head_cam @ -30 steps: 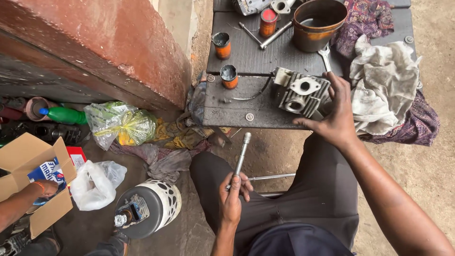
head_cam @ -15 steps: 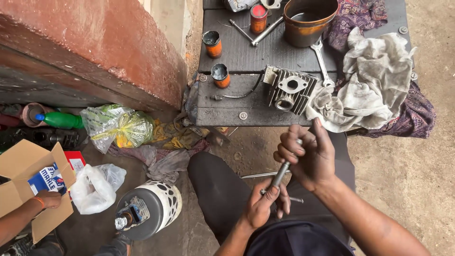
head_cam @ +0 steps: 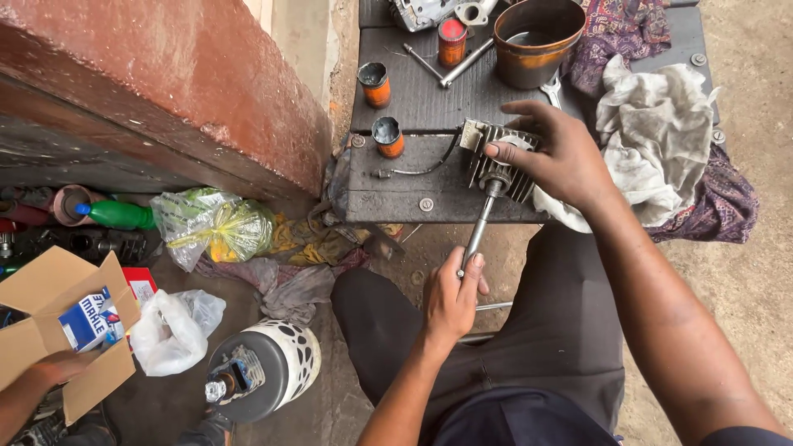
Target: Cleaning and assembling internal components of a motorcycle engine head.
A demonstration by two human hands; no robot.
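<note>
My left hand point(head_cam: 453, 296) grips the lower end of a long metal socket wrench point(head_cam: 479, 227). Its upper end meets the near side of a finned grey engine cylinder point(head_cam: 496, 157) lying on the dark bench point(head_cam: 396, 194). My right hand point(head_cam: 555, 153) rests on top of the cylinder, fingers curled over it and touching the wrench's socket end. I sit with my dark-trousered knees under the bench edge.
On the bench stand two small orange cans point(head_cam: 386, 136), a red can point(head_cam: 452, 41), a rusty brown pot point(head_cam: 537, 37), loose wrenches point(head_cam: 442, 66) and dirty rags point(head_cam: 652, 140). On the ground left lie plastic bags point(head_cam: 211, 223), a green bottle point(head_cam: 116, 215), a helmet-like round object point(head_cam: 264, 367). Another person's hand point(head_cam: 49, 367) holds a cardboard box.
My right hand moved from the wrench shaft up onto the cylinder. The wrench now reaches the cylinder's near side, and my left hand followed it upward.
</note>
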